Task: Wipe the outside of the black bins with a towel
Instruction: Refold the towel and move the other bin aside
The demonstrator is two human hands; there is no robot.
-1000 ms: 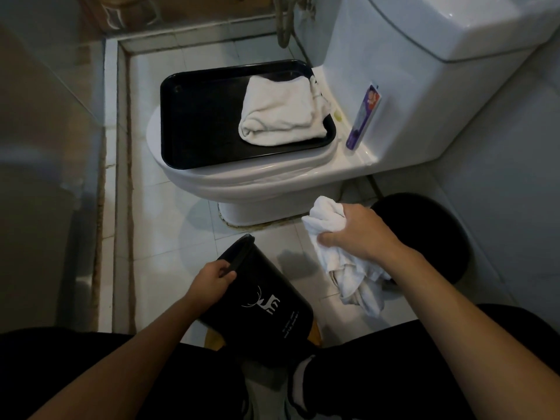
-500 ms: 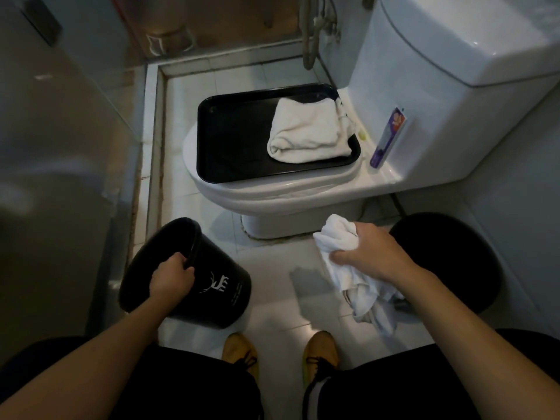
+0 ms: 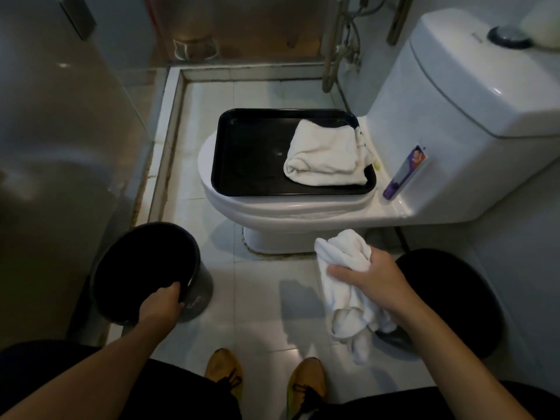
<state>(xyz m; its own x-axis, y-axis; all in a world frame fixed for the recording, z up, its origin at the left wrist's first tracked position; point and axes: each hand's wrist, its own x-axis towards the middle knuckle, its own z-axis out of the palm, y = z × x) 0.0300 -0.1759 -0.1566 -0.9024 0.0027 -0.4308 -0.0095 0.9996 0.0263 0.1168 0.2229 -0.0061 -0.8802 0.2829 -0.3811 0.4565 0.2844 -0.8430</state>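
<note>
A small black bin (image 3: 142,262) stands nearly upright on the tiled floor at the lower left, its open mouth facing up. My left hand (image 3: 159,307) grips its near rim, fingers curled over the edge. My right hand (image 3: 371,281) holds a crumpled white towel (image 3: 348,286) in the air at the right of centre; the towel's loose end hangs down toward the floor. A second, larger black bin (image 3: 454,298) sits on the floor behind my right hand, beside the toilet base.
A white toilet (image 3: 288,210) fills the middle, with a black tray (image 3: 251,156) and a folded white towel (image 3: 327,157) on its closed lid. A purple tube (image 3: 404,172) leans against the cistern. A glass partition (image 3: 60,147) runs along the left. My yellow shoes (image 3: 224,371) are below.
My left hand carried the small bin from in front of me out to the left and set it upright on the floor. My right hand with the towel stayed roughly in place.
</note>
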